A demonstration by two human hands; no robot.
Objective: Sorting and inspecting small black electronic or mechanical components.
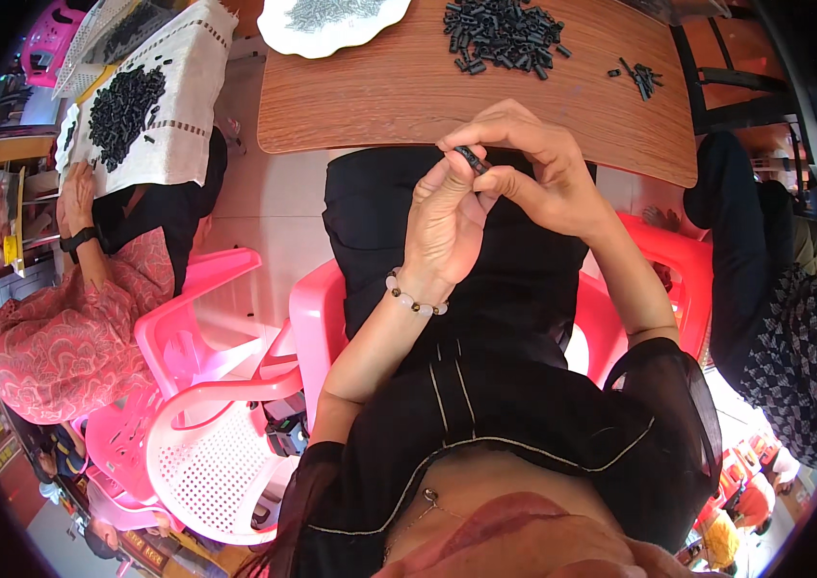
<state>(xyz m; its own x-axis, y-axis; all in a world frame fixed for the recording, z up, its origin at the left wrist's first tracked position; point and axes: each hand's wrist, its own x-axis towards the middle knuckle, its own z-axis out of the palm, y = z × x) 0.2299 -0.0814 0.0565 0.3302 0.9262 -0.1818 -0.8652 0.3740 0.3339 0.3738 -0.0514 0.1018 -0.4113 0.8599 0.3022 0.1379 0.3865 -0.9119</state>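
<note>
- Pinching a small black piece (472, 160) between them, the two hands meet over the person's dark-clothed lap (524, 279), by the near edge of the brown wood-grain table (360, 106).
- The left hand (445, 220) is raised with its fingers curled in and nearly closed; the piece lies at its fingertips, just beside the thumb tip and well clear of the palm.
- The right hand (551, 173) reaches across from the other side, thumb and index finger arched into a loop, a gap showing between them; its thumb tip sits against the lower end of the piece, and its index fingertip is near the upper end.
- Short and rod-like, the piece is tilted, its upper end leaning toward the left hand; both hands have hold of it, though how the hidden fingers press on its far side I cannot tell.
- A bracelet (416, 301) of pale and dark beads circles the left wrist.
- On the table, beyond the hands, is a large heap of black pieces (505, 37); a smaller group of black pieces (641, 79) lies to its right, well apart.
- A white plate (317, 43) with a wavy rim, bearing small greyish bits, stands to the left of the heap.
- Farther left, more dark pieces (126, 116) are piled on a pale cloth (192, 87) beside a co-worker (81, 328) in a patterned top.
</note>
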